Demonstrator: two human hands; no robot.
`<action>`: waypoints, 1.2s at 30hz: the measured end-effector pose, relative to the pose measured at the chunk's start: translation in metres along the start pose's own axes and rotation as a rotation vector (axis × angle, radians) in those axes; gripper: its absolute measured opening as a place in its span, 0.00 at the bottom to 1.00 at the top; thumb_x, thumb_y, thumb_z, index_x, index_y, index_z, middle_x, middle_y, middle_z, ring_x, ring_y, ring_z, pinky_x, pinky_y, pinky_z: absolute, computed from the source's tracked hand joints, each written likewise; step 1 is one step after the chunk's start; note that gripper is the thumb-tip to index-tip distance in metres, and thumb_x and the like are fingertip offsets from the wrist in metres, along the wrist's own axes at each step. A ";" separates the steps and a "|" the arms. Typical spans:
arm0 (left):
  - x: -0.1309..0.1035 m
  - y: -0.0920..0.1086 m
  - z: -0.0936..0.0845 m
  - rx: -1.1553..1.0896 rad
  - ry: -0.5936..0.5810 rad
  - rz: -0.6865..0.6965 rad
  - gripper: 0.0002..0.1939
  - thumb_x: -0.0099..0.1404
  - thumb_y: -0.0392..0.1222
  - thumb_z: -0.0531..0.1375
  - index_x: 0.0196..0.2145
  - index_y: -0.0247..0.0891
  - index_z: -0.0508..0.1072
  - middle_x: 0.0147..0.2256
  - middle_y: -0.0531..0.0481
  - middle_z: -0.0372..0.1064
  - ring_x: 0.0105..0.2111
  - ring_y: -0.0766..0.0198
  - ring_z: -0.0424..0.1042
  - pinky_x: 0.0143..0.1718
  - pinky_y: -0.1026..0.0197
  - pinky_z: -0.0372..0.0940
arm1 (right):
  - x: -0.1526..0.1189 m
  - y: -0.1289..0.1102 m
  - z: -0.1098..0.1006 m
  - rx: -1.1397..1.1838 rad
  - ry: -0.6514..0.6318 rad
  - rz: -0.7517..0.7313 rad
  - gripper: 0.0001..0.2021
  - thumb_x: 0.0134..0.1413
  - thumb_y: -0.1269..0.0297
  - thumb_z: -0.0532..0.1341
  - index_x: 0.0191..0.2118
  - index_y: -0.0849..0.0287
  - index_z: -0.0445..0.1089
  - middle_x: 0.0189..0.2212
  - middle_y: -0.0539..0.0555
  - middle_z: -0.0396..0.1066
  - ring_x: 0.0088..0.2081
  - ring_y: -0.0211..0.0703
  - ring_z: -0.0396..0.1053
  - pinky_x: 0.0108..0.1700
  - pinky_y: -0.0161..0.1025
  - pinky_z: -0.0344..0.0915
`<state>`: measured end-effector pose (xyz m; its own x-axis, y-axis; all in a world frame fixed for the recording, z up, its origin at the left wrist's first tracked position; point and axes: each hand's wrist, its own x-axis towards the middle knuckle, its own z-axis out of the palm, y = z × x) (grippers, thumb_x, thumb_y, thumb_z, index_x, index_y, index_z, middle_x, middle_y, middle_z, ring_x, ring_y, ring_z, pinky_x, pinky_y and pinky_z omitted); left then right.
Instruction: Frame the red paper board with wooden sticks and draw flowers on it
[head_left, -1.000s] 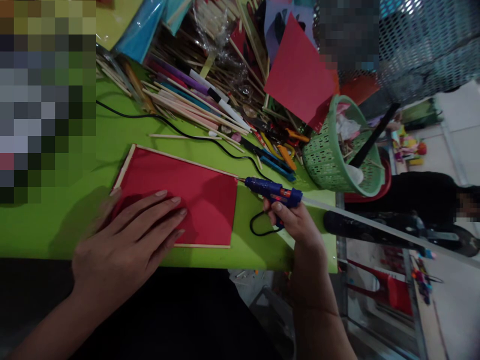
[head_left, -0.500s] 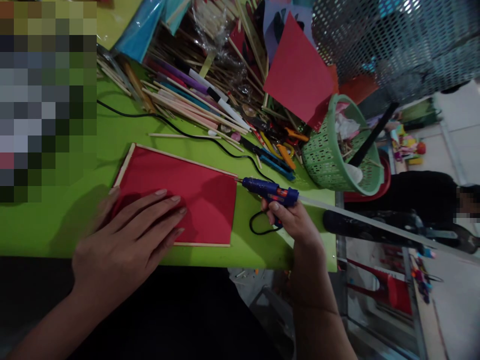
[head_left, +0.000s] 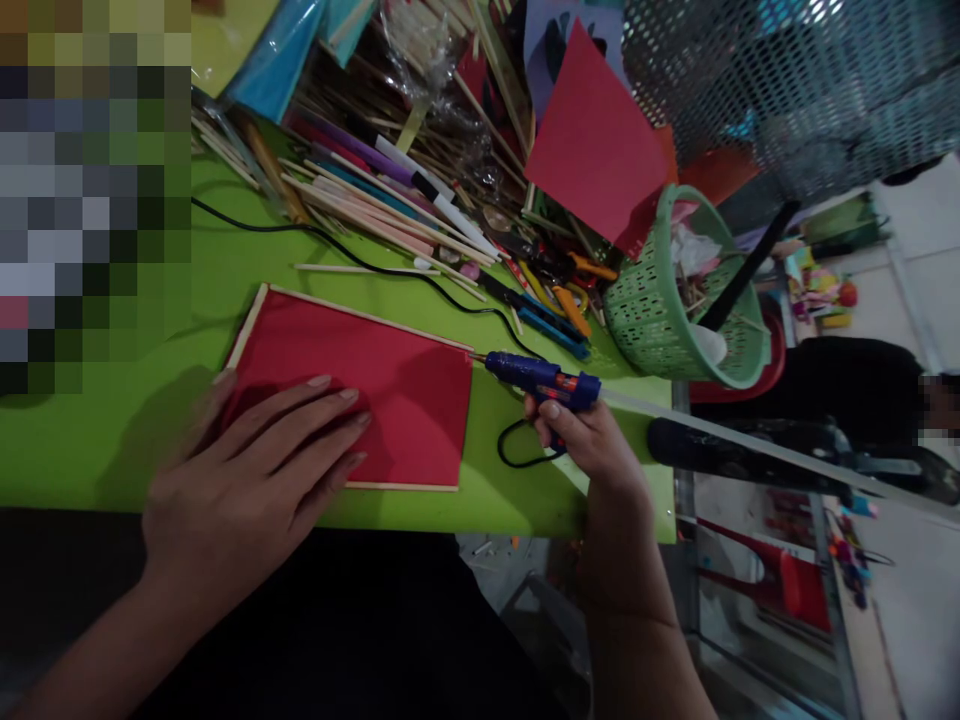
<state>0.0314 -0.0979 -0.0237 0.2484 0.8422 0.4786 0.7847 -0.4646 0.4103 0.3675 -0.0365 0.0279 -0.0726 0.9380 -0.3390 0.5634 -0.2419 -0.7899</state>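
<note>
A red sheet (head_left: 405, 415) lies on the green table, with thin wooden sticks along its left, top and bottom edges; no stick shows along its right edge. My left hand (head_left: 255, 455) rests flat on the sheet's lower left part, fingers stretched out, holding nothing. My right hand (head_left: 581, 430) is wrapped round the handle of a blue glue gun (head_left: 525, 375). The gun's nozzle is at the sheet's top right corner, by the end of the top stick. A long glue stick (head_left: 720, 430) juts from the gun's back.
A black cord (head_left: 360, 262) crosses the green table (head_left: 75, 450) behind the sheet. Further back lie loose sticks (head_left: 375, 205), a blue cutter (head_left: 551, 325), orange-handled tools and a red square (head_left: 596, 140). A green basket (head_left: 645, 310) stands at the right; a person in black (head_left: 847, 385) is beyond.
The view has shifted very slightly. Both hands, the glue gun and the red sheet keep nearly the same places, with the nozzle still at the top right corner.
</note>
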 end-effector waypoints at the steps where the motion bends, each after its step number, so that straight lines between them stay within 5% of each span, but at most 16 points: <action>1: 0.000 0.000 0.000 -0.001 0.001 -0.004 0.15 0.71 0.37 0.64 0.54 0.45 0.78 0.57 0.50 0.77 0.58 0.50 0.76 0.69 0.38 0.57 | 0.000 0.000 0.000 -0.013 0.000 0.016 0.25 0.52 0.38 0.66 0.32 0.60 0.72 0.19 0.49 0.67 0.20 0.37 0.63 0.25 0.37 0.60; 36: -0.001 0.004 -0.003 -0.043 -0.037 -0.093 0.18 0.72 0.40 0.62 0.57 0.52 0.75 0.59 0.55 0.75 0.60 0.53 0.74 0.71 0.40 0.56 | -0.010 0.004 -0.002 0.005 -0.014 0.023 0.26 0.54 0.36 0.66 0.30 0.58 0.72 0.19 0.49 0.67 0.21 0.38 0.62 0.26 0.38 0.60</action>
<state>0.0326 -0.1010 -0.0205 0.1970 0.8912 0.4086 0.7803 -0.3948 0.4850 0.3724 -0.0461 0.0287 -0.0714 0.9286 -0.3642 0.5610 -0.2645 -0.7844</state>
